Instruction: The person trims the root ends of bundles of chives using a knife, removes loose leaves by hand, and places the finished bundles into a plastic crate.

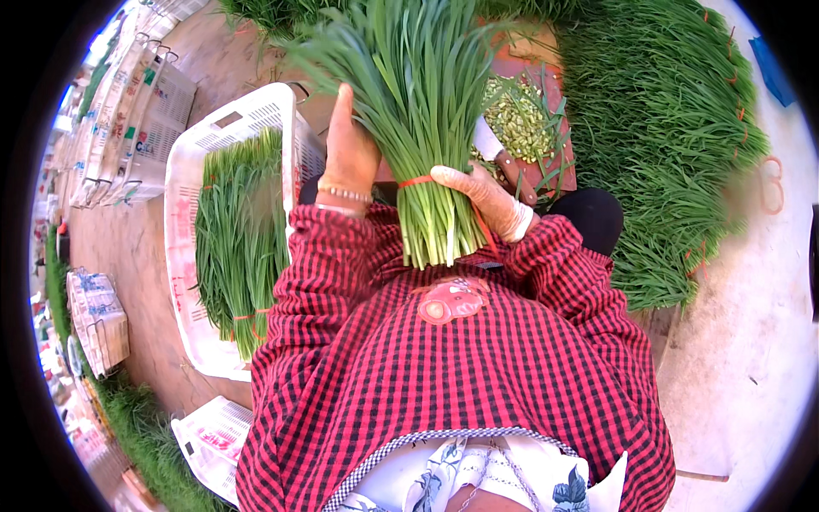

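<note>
A thick bunch of garlic chives [426, 128] stands upright in front of my chest, leaves fanning upward and pale cut ends pointing down. A red tie [416, 180] circles its lower stems. My right hand [482, 189] grips the bunch beside the tie, thumb across the front; a red strand hangs below it. Against the left side of the leaves, my left hand [351, 149] rests with its thumb raised and palm toward the bunch; its other fingers are partly hidden behind the leaves. A knife with a wooden handle [514, 177] lies just beyond my right hand.
Chopped stem pieces [518, 119] cover a reddish board [561, 175] behind the knife. Piled chives [665, 128] fill the right side. A white plastic crate [183, 256] holding tied bunches stands at left, with stacked crates [145, 119] farther off.
</note>
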The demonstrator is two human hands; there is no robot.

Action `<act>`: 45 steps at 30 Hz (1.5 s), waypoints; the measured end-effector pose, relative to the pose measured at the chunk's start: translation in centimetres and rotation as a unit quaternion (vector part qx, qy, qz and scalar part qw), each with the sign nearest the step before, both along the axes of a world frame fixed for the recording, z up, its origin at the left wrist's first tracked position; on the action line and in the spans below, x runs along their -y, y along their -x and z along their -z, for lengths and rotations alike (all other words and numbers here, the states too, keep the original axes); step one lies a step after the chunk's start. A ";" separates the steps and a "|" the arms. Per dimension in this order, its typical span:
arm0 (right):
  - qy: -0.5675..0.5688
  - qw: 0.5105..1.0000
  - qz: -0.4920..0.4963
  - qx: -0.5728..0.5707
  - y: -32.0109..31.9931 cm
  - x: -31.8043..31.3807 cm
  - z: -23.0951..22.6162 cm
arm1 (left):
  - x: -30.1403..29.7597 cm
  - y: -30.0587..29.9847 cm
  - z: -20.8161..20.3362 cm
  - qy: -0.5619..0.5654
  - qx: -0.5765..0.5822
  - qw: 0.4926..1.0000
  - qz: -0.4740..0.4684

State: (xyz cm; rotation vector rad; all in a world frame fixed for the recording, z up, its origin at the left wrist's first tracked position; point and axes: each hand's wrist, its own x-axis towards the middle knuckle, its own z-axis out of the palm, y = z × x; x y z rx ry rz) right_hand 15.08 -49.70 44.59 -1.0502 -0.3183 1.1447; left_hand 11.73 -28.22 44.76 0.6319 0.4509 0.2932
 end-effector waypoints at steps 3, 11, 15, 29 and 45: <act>0.037 0.995 0.030 -0.083 -0.3 0.8 2.2 | 1.5 2.7 1.8 -0.070 -0.039 0.989 0.124; 0.087 0.991 0.005 0.103 0.4 0.3 1.1 | 7.4 8.0 6.0 0.194 -0.001 0.951 0.240; 0.111 0.950 -0.014 0.291 0.0 0.0 -2.3 | 6.8 7.0 4.3 0.190 0.044 0.963 0.184; 0.187 0.784 0.037 0.591 -7.3 -6.8 -7.8 | 9.1 7.4 2.8 -0.119 0.034 0.983 0.135; 0.236 0.689 -0.037 0.684 -4.6 -4.3 -6.6 | 9.1 7.4 3.2 -0.064 -0.006 0.986 0.155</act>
